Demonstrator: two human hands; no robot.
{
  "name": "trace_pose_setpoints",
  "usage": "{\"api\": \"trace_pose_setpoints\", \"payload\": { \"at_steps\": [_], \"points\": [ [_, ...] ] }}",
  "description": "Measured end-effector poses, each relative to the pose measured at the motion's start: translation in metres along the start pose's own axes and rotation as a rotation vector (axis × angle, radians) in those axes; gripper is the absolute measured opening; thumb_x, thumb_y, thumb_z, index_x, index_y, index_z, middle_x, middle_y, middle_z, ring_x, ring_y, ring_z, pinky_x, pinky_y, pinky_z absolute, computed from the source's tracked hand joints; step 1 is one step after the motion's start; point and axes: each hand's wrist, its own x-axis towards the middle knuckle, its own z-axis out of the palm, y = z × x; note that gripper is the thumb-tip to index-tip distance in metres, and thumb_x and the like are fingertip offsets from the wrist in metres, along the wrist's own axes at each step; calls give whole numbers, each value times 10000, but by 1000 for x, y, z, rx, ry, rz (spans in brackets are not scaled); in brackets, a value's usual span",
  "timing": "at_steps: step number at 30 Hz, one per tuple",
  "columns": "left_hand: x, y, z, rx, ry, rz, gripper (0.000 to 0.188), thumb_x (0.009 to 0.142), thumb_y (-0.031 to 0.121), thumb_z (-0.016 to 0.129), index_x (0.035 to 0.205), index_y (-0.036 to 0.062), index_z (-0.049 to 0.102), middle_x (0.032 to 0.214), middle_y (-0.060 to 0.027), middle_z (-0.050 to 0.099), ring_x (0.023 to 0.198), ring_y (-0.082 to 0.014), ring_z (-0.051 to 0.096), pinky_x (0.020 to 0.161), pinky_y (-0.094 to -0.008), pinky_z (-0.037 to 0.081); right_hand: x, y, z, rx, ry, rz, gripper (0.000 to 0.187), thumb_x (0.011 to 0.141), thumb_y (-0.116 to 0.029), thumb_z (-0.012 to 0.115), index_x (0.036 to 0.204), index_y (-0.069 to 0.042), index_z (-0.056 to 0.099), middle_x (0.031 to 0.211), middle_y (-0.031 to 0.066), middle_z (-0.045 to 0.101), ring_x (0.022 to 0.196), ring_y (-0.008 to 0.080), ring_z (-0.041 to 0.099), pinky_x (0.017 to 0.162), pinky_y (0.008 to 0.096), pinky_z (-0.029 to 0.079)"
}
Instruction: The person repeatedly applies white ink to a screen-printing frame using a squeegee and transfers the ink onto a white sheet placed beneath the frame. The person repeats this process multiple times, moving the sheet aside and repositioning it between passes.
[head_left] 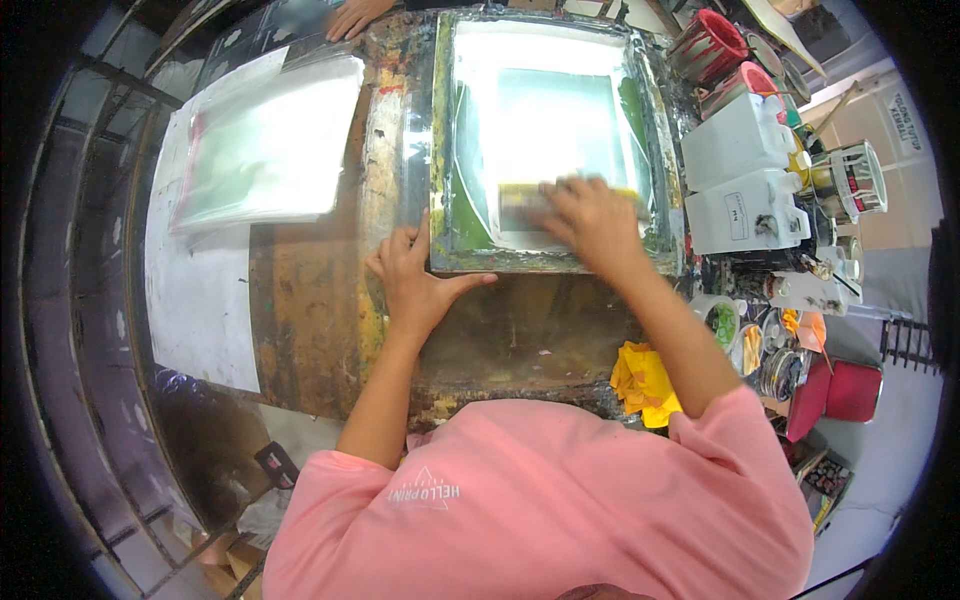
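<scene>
A screen-printing frame (pixel 440 150) with a bright white mesh and green ink smears lies on a paint-stained table (pixel 310 290). My right hand (pixel 590 220) grips a squeegee (pixel 520 200) near the frame's front edge, inside the frame. My left hand (pixel 415 285) presses flat on the frame's front left corner, thumb stretched along its lower rim. Green ink pools along the frame's left inner side.
A stack of clear plastic bags (pixel 265 145) lies on white paper at the left. White jugs (pixel 745 185), red tubs (pixel 710 45) and ink cans (pixel 850 180) crowd the right. A yellow rag (pixel 645 385) hangs at the front edge. Another person's hand (pixel 355 15) rests at the far edge.
</scene>
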Motion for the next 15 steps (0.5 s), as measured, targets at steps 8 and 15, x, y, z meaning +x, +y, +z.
{"api": "trace_pose_setpoints", "payload": {
  "at_steps": [8, 15],
  "points": [
    [2, -1, -1, 1, 62, 68, 1263, 496, 766, 921, 1489, 43, 628, 1127, -76, 621, 1100, -253, 543, 1046, -457, 290, 171, 110, 9, -40, -138, -9, 511, 974, -617, 651, 1147, -153, 780, 1015, 122, 751, 953, 340, 720, 810, 497, 573],
    [3, -3, -1, -121, 82, 98, 1302, 535, 766, 911, 1535, 7, 563, 851, -62, 634, 846, -221, 576, 961, -409, 359, 194, 127, 24, -198, -49, 12, 507, 1018, -622, 571, 1207, -184, 744, 1043, 117, 750, 989, 346, 739, 819, 505, 590]
  ]
}}
